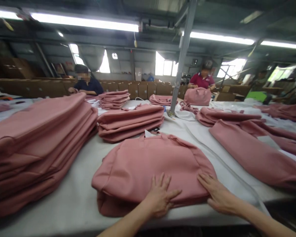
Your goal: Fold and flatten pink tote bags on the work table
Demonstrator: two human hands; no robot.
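A pink fabric bag lies flat on the white table right in front of me, its handles pointing away. My left hand rests palm down on the near part of the bag, fingers spread. My right hand lies flat on the bag's near right corner, fingers stretched out. Neither hand holds anything.
A tall stack of folded pink bags fills the left. A smaller stack sits behind the bag, more pink pieces lie to the right. A metal pole stands mid-table. Two other people work at the far side.
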